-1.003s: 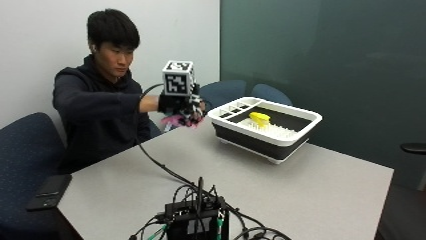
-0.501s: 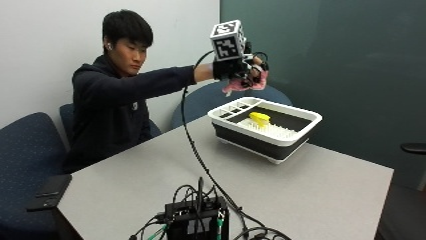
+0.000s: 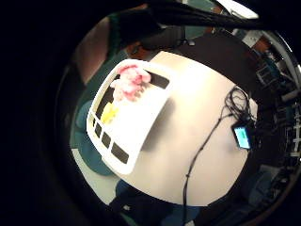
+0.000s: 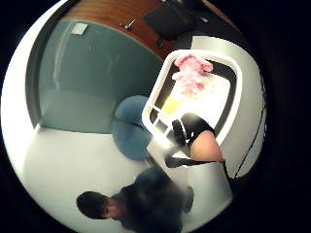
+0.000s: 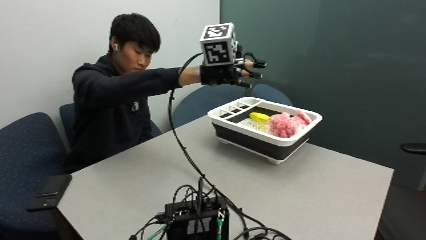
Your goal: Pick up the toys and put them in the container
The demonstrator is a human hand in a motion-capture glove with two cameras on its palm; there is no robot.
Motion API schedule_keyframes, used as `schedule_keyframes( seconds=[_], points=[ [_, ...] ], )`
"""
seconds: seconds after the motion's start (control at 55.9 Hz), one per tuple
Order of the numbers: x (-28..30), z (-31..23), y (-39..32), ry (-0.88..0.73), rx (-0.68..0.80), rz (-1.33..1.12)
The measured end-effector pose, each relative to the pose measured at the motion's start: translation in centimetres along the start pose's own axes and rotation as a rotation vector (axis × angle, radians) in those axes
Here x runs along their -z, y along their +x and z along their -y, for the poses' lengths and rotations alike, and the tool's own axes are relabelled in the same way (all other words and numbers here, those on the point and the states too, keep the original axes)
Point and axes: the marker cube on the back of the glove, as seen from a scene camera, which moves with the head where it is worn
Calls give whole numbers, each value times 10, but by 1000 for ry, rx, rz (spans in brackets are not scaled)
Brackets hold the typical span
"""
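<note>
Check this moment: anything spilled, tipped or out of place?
Nothing stands out. The pink toy and yellow toy lie inside the container, which sits level on the table. The right hand hovers above it, holding nothing.

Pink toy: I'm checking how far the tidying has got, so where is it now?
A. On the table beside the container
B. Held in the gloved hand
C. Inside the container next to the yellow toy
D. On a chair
C: the pink toy lies inside the white container, beside the yellow toy, while the gloved right hand is above it, holding nothing.
</note>
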Motion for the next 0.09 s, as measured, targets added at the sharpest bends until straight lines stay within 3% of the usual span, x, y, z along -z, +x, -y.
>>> schedule_keyframes(
  seconds=[0.09],
  points=[
    [5,-19,15,-5,-1,3]
  ],
)
